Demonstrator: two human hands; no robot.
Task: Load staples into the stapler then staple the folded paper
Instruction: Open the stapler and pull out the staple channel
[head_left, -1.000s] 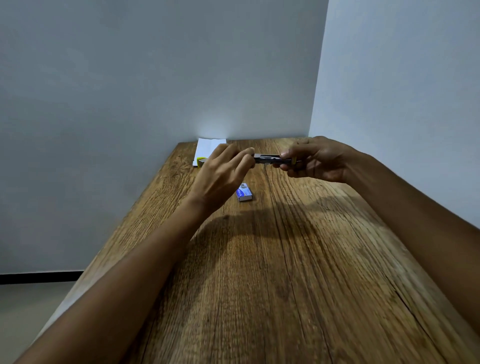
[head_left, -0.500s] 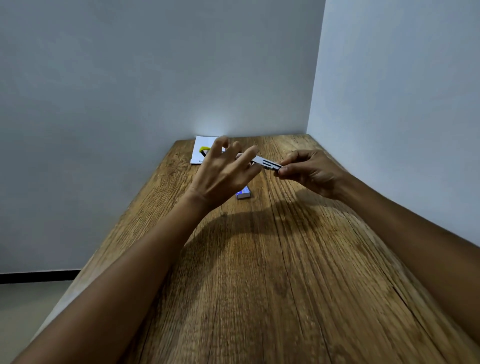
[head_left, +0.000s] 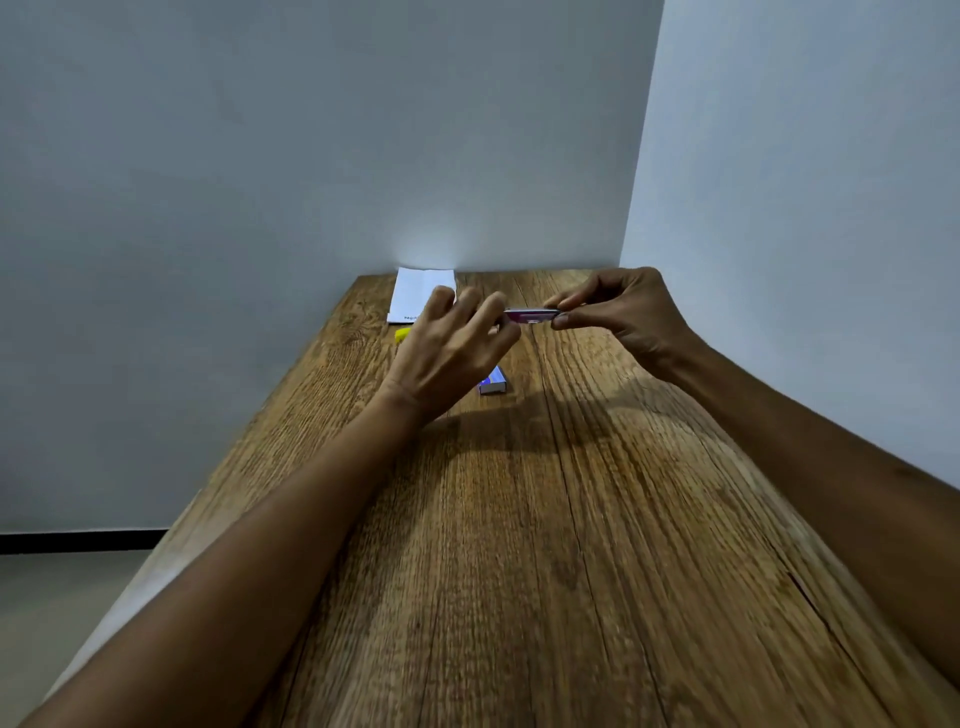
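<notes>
Honestly, my left hand (head_left: 451, 353) hides half the stapler (head_left: 531, 315) both hands pinch; right hand (head_left: 621, 317) grips its end. One staple box (head_left: 493, 383), one folded paper (head_left: 423, 292).

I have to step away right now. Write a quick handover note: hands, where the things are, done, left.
Right hand pinches one end of a thin metal strip above the table; whether it is staples or a stapler part is unclear.
Left hand is at its other end, fingers spread.
Blue staple box lies under the hands; folded paper and a yellow item sit at the far left.
Paper not yet stapled.
</notes>
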